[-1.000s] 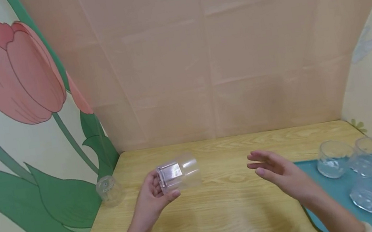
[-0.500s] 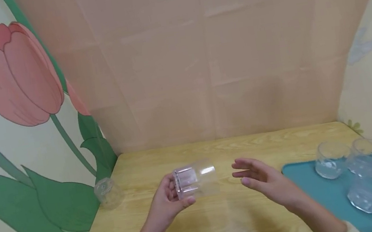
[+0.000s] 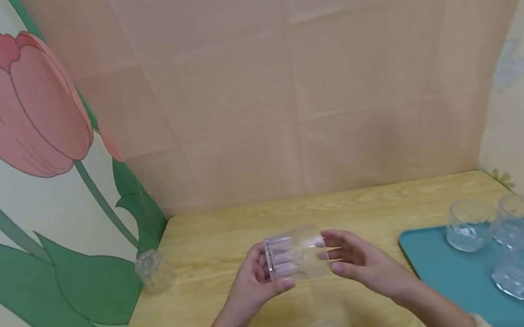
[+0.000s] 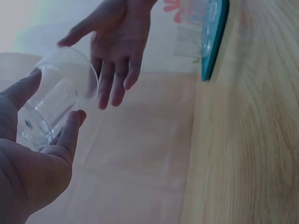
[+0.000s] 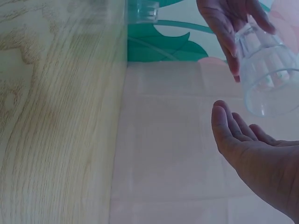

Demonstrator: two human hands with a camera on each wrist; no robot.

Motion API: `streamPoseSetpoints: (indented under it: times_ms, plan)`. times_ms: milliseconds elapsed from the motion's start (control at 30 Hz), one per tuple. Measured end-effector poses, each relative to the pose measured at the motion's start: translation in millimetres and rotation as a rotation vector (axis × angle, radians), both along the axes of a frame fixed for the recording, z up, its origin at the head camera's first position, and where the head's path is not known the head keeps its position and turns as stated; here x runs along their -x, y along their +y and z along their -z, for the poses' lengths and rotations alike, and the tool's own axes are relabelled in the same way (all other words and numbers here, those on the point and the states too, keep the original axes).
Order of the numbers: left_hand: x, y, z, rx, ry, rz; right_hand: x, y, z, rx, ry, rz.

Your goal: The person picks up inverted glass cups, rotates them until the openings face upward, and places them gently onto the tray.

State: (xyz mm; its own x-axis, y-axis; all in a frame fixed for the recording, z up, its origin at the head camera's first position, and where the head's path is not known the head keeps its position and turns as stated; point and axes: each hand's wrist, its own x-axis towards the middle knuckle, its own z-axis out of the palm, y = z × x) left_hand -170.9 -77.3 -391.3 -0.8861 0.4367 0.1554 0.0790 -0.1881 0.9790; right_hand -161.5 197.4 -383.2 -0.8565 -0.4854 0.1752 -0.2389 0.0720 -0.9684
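A clear, faceted drinking glass (image 3: 296, 253) lies sideways in the air above the table, its base to the left and its rim to the right. My left hand (image 3: 254, 283) grips it round the base end, as the left wrist view also shows with the glass (image 4: 56, 93) between thumb and fingers. Beside the rim is my right hand (image 3: 363, 261), its fingers relaxed and parted. In the right wrist view, the right hand (image 5: 257, 149) sits just off the glass's rim (image 5: 271, 93), with a small gap between them.
On the wooden table (image 3: 230, 224), a teal tray (image 3: 439, 261) at the right bears several clear glasses (image 3: 517, 272). Another clear glass (image 3: 154, 273) stands upside down at the left edge, by the tulip-painted wall (image 3: 13, 99). A pinkish sheet (image 3: 290, 80) hangs behind.
My left hand has carried the glass to the right. The right hand has moved left, from near the tray to beside the glass's rim.
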Motion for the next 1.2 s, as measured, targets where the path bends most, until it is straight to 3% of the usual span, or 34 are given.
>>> streamPoseSetpoints:
  times_ms: [433, 833, 1000, 1200]
  plan:
    - [0.8, 9, 2.7, -0.022, 0.013, 0.021, -1.6, -4, -2.8, 0.040, -0.037, -0.069]
    - [2.1, 21, -4.2, -0.056, 0.043, 0.092, 4.4, -2, -5.0, 0.074, -0.023, -0.140]
    - [1.2, 24, -4.2, -0.017, 0.032, 0.091, 4.7, 0, -3.9, 0.087, -0.015, -0.128]
    - [1.7, 26, -0.4, 0.044, 0.004, 0.102, 3.3, 2, -5.0, 0.026, 0.003, -0.057]
